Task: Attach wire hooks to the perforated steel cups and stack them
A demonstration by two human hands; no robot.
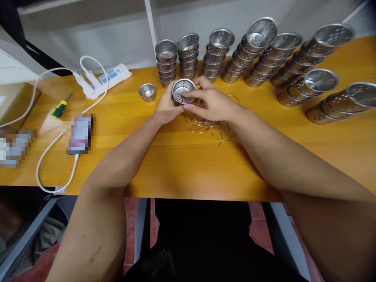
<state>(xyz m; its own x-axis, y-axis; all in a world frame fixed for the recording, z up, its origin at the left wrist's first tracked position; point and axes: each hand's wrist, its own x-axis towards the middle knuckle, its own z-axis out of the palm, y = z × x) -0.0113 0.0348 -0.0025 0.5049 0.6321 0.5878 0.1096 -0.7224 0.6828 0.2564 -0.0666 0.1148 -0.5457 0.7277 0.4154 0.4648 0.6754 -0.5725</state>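
My left hand (168, 106) is wrapped round a small perforated metal cup (179, 96), its open mouth turned up toward me. From the other side my right hand (214, 100) reaches over the rim. Its index finger dips inside the cup, and the thumb lies along the near edge, so the wall sits between them. A thin dark line shows inside the cup; what it is I cannot make out. Under the right hand and wrist lies a loose tangle of thin wire rings (205, 124). Just left of my hands stands a single small metal cup (147, 93).
Several leaning stacks of perforated cups (212, 58) line the back of the wooden table (188, 168). At left are a power strip (113, 78) with white cables, a green-yellow screwdriver (60, 109), a blurred phone (80, 134) and a cardboard box (17, 102).
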